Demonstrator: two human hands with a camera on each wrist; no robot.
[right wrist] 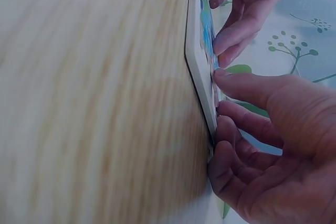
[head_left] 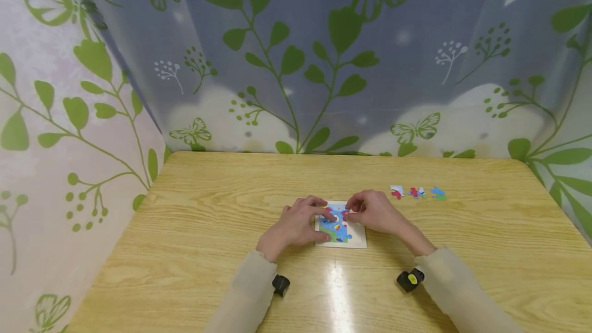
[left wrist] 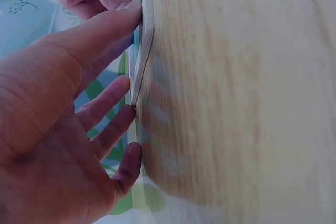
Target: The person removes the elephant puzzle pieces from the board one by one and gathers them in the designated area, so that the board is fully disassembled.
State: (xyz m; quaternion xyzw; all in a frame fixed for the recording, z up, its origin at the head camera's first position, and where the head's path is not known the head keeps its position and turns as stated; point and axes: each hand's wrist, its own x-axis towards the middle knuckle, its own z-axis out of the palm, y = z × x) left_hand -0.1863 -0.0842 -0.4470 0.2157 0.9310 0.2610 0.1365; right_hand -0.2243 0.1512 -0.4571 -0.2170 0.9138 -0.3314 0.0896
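Note:
A small jigsaw puzzle board [head_left: 356, 240] with a pale frame lies on the table, partly filled with blue, green and red pieces. My left hand [head_left: 296, 222] rests over its left side, fingers spread and fairly straight. Its thumb [left wrist: 123, 17] presses near the board's front edge, while other fingertips touch the pieces and the far edge. At the upper right of the board, my right hand [head_left: 376, 212] holds a reddish puzzle piece [head_left: 346, 216] between thumb and index finger. In the right wrist view its other fingers [right wrist: 226, 161] curl beside the board's edge. The fingers partly cover the picture.
Several loose pieces lie in a row to the right: a white and red piece [head_left: 396, 191], a red and blue piece [head_left: 417, 192] and a blue and green piece [head_left: 438, 193]. A leaf-patterned curtain [head_left: 296, 66] hangs behind the wooden table [head_left: 208, 209].

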